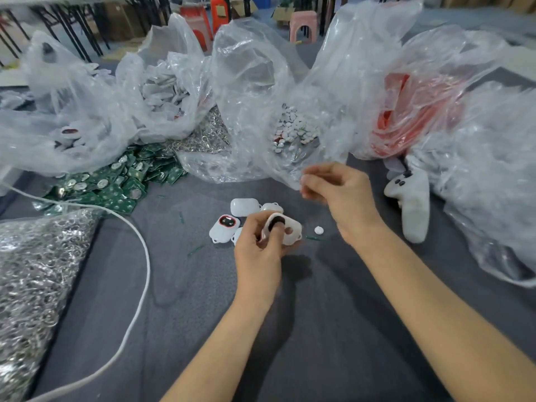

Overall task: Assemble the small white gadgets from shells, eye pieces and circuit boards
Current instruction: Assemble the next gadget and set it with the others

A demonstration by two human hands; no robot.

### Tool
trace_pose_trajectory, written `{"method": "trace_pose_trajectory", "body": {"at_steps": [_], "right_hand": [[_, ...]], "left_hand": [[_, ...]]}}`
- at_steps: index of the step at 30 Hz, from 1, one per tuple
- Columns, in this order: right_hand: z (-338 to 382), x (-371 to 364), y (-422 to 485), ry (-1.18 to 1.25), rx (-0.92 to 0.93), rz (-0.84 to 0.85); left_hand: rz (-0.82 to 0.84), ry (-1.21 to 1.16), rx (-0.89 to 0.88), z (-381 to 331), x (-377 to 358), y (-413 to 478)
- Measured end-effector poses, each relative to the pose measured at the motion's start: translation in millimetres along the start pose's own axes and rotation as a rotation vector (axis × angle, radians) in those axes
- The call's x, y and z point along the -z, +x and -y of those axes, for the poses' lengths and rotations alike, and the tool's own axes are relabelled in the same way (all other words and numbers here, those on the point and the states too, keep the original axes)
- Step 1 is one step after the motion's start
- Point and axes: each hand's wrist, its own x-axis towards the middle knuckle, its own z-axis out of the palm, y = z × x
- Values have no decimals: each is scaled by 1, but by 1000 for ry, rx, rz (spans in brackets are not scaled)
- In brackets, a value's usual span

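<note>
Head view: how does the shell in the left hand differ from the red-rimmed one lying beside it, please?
The held shell is gripped tilted in the left hand; the lying shell rests flat on the cloth. The held shell shows one empty hole; the lying shell's window is filled, red-rimmed. Both are white, rounded.

Grey cloth table [203, 300], pink stool [303, 24], orange stools [208, 13] behind

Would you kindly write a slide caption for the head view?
Left hand grips a white plastic shell above the grey table; blurred right hand hovers by a clear plastic bag.
</note>
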Motion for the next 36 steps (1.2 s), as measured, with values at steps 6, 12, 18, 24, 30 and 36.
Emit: {"method": "trace_pose_trajectory", "body": {"at_steps": [6,12,18,24,30,36], "right_hand": [[-12,9,-58,233,-155,57],[-21,18,-60,265,-200,79],[-23,19,-61,313,-225,82],[-25,18,-63,245,-187,81],[-28,16,-64,166,-149,88],[-31,6,-66,69,-70,87]], "left_hand": [[-16,13,-14,0,4,-6],[8,-27,8,0,4,-7],[13,-46,21,1,4,-6],[39,-19,10,0,4,-7],[52,-4,27,0,3,-7],[71,193,-92,-2,6,-7]]}}
